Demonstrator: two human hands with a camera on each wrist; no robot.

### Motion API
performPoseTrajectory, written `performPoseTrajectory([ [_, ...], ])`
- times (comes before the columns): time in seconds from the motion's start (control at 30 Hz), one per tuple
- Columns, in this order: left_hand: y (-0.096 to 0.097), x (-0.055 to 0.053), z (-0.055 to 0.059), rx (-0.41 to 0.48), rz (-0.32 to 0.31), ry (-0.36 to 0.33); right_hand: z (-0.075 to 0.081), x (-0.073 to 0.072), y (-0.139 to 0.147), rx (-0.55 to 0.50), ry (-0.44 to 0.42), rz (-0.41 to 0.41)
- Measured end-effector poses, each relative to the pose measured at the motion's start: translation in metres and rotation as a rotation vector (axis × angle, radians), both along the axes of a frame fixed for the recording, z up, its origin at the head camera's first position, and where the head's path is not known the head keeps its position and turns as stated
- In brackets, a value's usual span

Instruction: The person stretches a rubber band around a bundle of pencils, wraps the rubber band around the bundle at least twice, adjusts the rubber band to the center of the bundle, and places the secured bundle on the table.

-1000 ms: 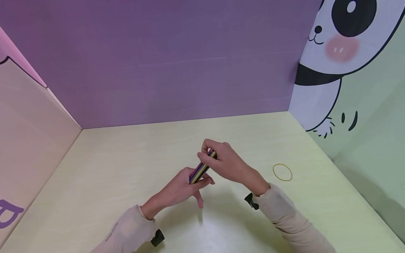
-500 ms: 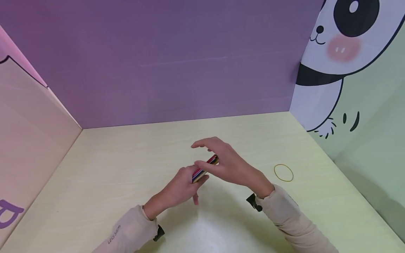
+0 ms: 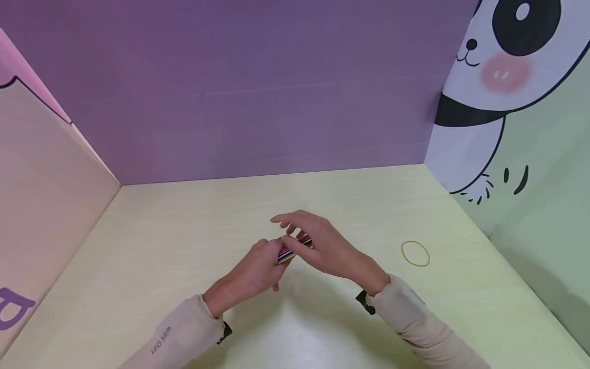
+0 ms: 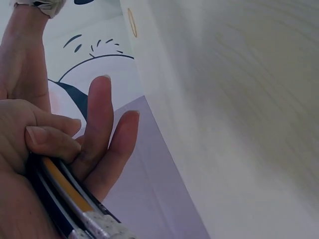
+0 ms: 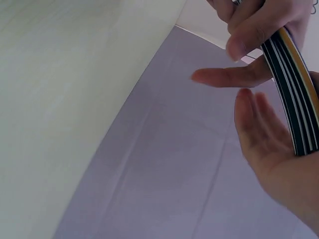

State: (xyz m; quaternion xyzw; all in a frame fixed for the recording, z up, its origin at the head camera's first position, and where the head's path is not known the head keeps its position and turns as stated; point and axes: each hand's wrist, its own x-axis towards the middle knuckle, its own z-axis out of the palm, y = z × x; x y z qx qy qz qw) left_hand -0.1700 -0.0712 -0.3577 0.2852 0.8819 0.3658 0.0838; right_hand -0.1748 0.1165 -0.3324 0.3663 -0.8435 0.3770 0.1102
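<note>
In the head view a bundle of slim pencils (image 3: 286, 256), striped red, dark and yellow, is held over the table between both hands. My left hand (image 3: 258, 266) grips its near end. The left wrist view shows dark and orange pencils (image 4: 70, 185) running through that hand, their pale ends towards the camera. My right hand (image 3: 328, 247) lies at the far end, its thumb against the bundle and its other fingers stretched loosely above. In the right wrist view the bundle (image 5: 291, 89) meets the right palm, whose fingers (image 5: 249, 117) stand unclenched.
A thin yellow rubber band (image 3: 416, 265) lies on the pale table (image 3: 193, 220), right of the hands. A purple panel (image 3: 258, 102) stands behind, a pink panel (image 3: 50, 195) at left and a green panel with a panda picture (image 3: 544, 220) at right.
My right fingers, curled round the top of the bundle earlier, have stretched out. The bundle has tilted flatter, and the two hands are closer together. The rubber band stays on the table.
</note>
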Motion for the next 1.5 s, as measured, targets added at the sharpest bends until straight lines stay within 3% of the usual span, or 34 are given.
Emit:
performPoseTrajectory([
  [0.1, 0.001, 0.003, 0.002, -0.037, 0.04, 0.056, 0.001, 0.002, 0.003, 0.074, 0.042, -0.111],
  [0.17, 0.0, 0.005, 0.002, -0.06, 0.054, 0.116, 0.001, 0.004, 0.006, 0.108, 0.041, -0.139],
  [0.3, 0.0, 0.009, 0.0, -0.1, 0.058, 0.175, -0.004, 0.007, 0.01, 0.043, -0.05, -0.029],
  [0.47, 0.004, 0.011, -0.002, -0.088, 0.021, 0.155, -0.01, 0.01, 0.018, -0.027, -0.03, 0.057],
  [0.63, 0.005, 0.012, -0.002, -0.064, -0.051, 0.159, -0.011, 0.017, 0.021, -0.045, 0.02, 0.024],
  [0.77, 0.009, 0.013, -0.002, -0.038, -0.096, 0.114, -0.01, 0.024, 0.018, -0.015, 0.074, -0.016],
  [0.9, 0.012, 0.013, -0.005, 0.015, -0.124, 0.022, -0.012, 0.028, 0.017, -0.036, 0.061, -0.014],
  [1.1, 0.014, 0.012, -0.011, 0.156, -0.144, -0.186, -0.013, 0.027, 0.032, -0.125, -0.093, -0.017],
  [1.33, 0.008, 0.011, -0.017, 0.436, -0.152, -0.59, -0.011, 0.014, 0.097, -0.201, -0.063, -0.209],
  [1.5, -0.001, 0.011, -0.023, 0.578, -0.169, -0.754, -0.007, 0.006, 0.15, -0.067, -0.228, -0.355],
])
